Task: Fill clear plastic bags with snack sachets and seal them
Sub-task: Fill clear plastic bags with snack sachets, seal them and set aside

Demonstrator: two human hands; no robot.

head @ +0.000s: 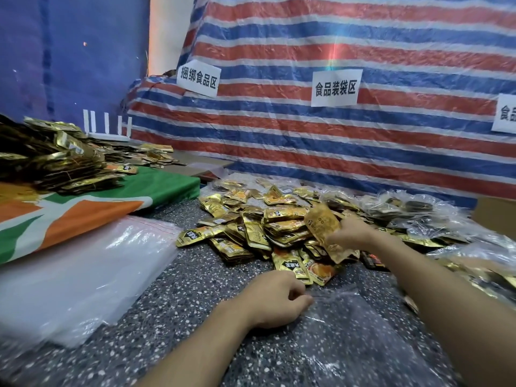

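far-left heap: gold packets (55,160) piled on a green-and-orange cloth (92,208), well apart from both hands, not in play.
spare bags: stack of empty bags (69,277) near left, with a red strip along its far edge, likely the closure.
left hand: left hand (275,298) at near centre, fingers curled, pinching the far edge of one clear bag (354,339).
clear bag: lies flat on the speckled table (181,289), running near and right from the pinch. Looks empty; film glare makes it hard to be sure.
risk 1: the mouth looks flat, not spread. Sachets pushed at it would probably ride over the film and scatter on the table.
risk 2: a one-point pinch means the bag could swing or slide when loaded.
sachet pile: loose sachet pile (251,227) at centre, just beyond the left hand, its near edge beside the bag's mouth.
right hand: right hand (350,233) right of centre, over the pile, fingers closed round a bunch of sachets (325,230). Count cannot be told.
risk 3: the bunch is fanned and slick foil, so one could slip out in transit and the count would go off.
risk 4: a sachet corner left across the closure would likely stop the seal.
far right: filled bags (418,210) crowd that side, so a dropped sachet there is easily lost.
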